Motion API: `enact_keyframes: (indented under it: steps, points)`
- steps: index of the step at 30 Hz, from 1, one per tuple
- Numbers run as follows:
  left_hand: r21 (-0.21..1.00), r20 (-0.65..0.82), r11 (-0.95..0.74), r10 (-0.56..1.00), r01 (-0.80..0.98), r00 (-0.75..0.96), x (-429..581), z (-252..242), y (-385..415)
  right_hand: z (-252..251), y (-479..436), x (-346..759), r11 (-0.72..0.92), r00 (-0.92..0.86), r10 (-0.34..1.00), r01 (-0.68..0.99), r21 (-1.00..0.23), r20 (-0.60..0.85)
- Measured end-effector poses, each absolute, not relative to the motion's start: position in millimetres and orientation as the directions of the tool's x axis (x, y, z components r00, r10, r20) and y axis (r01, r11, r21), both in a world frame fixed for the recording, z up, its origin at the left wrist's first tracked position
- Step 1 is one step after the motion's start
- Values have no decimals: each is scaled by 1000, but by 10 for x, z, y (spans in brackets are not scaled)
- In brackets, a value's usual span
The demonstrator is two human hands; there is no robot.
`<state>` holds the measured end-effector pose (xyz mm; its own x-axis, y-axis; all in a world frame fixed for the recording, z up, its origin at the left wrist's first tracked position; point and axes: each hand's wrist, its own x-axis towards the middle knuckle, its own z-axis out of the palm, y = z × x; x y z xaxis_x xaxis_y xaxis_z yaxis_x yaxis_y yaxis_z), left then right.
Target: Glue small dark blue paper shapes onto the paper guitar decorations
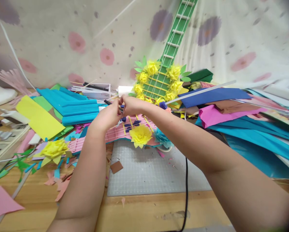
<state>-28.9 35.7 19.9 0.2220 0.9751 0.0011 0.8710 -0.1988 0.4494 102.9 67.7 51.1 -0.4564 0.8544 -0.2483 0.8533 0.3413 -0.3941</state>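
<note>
My left hand and my right hand meet above a pink paper guitar, fingers curled and closed together. A thin black pen-like stick shows by my left fingers; its lower part runs in between the hands. What my right fingertips pinch is hidden. On the guitar are yellow strips, dark blue paper pieces, a yellow paper flower and a blue paper flower. Another yellow flower sits at its left end.
A green paper guitar with yellow flowers leans against the patterned curtain. Blue paper lies left, more folded paper right. Under the guitar is a grey cutting mat, crossed by a black cable. Scraps litter the left side.
</note>
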Motion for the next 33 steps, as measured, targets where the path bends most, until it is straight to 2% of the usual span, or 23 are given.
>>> enact_keyframes:
  steps: [2,5,8,11,17,23,27,33]
  points:
    - [477,11,-197,976,857,218,-304,188,369,484,679,1040,347,-463,859,840,-417,-217]
    - [571,37,-187,979,799,202,-349,167,391,412,696,1079,322,-456,878,790,-523,-148]
    - [712,52,-142,987,688,150,-395,154,409,339,717,1129,213,-387,913,725,-655,-131]
    - [822,-2,-44,997,568,79,-414,167,405,299,712,1166,106,-315,936,677,-728,-157]
    - [851,-130,100,991,516,23,-373,230,358,266,652,1160,-9,-260,944,599,-801,-205]
    - [841,-98,81,995,535,2,-360,211,376,245,684,1208,30,-341,924,518,-855,-174]
    - [785,-25,-16,998,619,58,-383,163,394,301,687,1231,120,-430,890,547,-829,-154]
    - [711,4,-90,992,697,124,-377,125,406,342,675,1169,256,-402,909,743,-618,-108]
